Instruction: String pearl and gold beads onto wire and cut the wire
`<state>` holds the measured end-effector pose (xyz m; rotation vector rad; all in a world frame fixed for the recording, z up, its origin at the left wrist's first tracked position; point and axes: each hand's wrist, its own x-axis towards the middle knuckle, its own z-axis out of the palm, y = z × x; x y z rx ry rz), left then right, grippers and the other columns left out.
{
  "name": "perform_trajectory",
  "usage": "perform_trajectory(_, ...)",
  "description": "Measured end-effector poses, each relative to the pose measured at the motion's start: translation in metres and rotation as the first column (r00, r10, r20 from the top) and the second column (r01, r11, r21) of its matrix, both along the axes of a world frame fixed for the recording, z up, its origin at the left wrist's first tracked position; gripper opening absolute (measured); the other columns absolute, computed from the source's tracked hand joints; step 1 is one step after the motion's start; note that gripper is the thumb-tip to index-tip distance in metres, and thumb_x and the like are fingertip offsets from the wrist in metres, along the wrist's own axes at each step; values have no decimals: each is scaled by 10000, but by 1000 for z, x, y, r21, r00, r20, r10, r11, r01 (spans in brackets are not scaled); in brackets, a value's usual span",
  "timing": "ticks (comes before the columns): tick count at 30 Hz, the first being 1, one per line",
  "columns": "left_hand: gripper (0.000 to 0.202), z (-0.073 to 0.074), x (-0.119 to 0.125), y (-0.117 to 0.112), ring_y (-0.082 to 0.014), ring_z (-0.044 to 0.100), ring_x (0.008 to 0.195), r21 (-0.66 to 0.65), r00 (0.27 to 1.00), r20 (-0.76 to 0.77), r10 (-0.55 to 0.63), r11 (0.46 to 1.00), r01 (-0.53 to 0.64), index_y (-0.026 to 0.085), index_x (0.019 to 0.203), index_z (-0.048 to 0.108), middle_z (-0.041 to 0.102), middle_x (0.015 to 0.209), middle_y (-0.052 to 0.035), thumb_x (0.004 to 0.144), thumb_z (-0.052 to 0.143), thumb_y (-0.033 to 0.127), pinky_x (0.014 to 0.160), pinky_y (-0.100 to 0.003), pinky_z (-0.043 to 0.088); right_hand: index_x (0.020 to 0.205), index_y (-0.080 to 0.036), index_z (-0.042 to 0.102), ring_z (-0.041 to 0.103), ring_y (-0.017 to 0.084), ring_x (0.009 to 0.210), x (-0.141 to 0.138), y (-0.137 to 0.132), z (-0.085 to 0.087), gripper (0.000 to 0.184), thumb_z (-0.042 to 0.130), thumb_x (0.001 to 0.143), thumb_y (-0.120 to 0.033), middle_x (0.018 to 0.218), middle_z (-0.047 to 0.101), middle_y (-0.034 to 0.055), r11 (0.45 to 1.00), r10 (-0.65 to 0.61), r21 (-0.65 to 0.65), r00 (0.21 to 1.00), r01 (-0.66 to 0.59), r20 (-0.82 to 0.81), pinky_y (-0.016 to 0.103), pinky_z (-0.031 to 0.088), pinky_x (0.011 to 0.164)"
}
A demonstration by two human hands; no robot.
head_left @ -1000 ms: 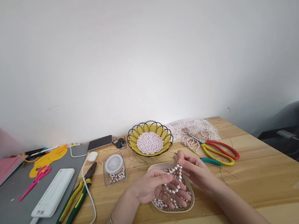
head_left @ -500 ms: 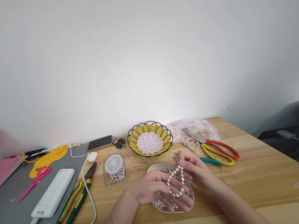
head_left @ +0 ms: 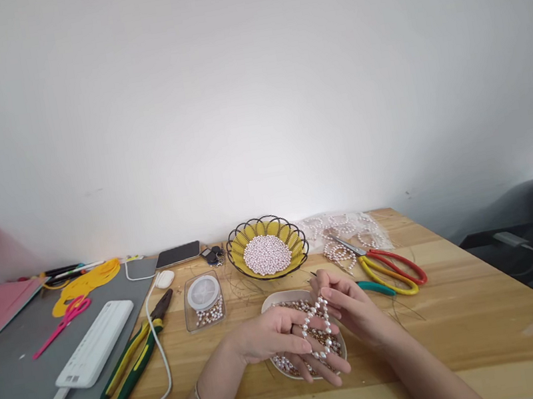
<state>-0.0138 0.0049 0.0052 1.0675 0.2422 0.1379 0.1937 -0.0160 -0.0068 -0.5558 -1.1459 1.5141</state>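
A loop of pearly beads (head_left: 329, 342) hangs above the bead dish. My right hand (head_left: 346, 301) pinches its upper end between thumb and fingertips. A dark thin tip, too small to name, pokes out beside those fingers. Under the loop, my left hand (head_left: 289, 341) is spread palm up, its fingers apart and touching the beads, with the thumb near the loop's left side. Below both hands stands a pale dish (head_left: 268, 301) of white, lilac and brown beads, partly covered by the left hand.
Behind stands a yellow basket (head_left: 235, 258) of lilac beads; left of the dish, a clear box (head_left: 189, 319). Scissors (head_left: 393, 267), a teal-handled tool (head_left: 376, 288) and bagged bead strands (head_left: 352, 226) lie right. Pliers (head_left: 139, 354), a cable (head_left: 165, 370) and a power bank (head_left: 94, 345) lie left.
My left hand has shifted slightly right and down, its fingers reaching farther under the bead loop. The loop has swung a little to the right. My right hand keeps its pinch nearly in place.
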Motion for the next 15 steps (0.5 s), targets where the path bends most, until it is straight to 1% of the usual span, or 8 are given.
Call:
perform_trajectory(5, 667, -1, 1, 0, -300, 782, 1004, 27, 1000, 9, -24, 999, 23, 140, 1391, 530, 762, 1172, -218, 869, 760, 484, 639, -277, 558, 675, -214, 477, 237, 114, 516, -1, 0, 3, 433, 758, 891, -462, 556, 368, -78, 1000, 4, -1, 1000, -4, -1, 270, 203, 526)
perform_trajectory(8, 700, 0, 0, 1, -298, 778, 1019, 37, 1000, 1, -26, 999, 26, 146, 1420, 504, 760, 1179, -213, 869, 757, 495, 654, -286, 560, 676, -217, 479, 242, 116, 515, -2, -1, 3, 431, 758, 890, -468, 554, 364, -78, 1000, 1, -3, 1000, -1, 6, 275, 203, 527)
perform_trajectory(11, 703, 2, 0, 1, -283, 777, 1025, 23, 1000, 4, -31, 999, 30, 168, 1422, 499, 763, 1183, -195, 862, 771, 493, 658, -270, 555, 680, -221, 478, 247, 118, 516, -1, -1, 3, 428, 757, 889, -470, 558, 359, -78, 1000, -1, -6, 1000, 1, 13, 276, 214, 526)
perform_trajectory(15, 690, 1, 0, 1, -287, 773, 1041, 10, 999, 29, -21, 1000, 21, 169, 1415, 493, 764, 1181, -199, 862, 781, 465, 641, -258, 545, 676, -224, 470, 242, 115, 507, -1, 0, 3, 449, 771, 868, -497, 557, 351, -79, 1000, -12, -13, 999, 12, 29, 269, 223, 509)
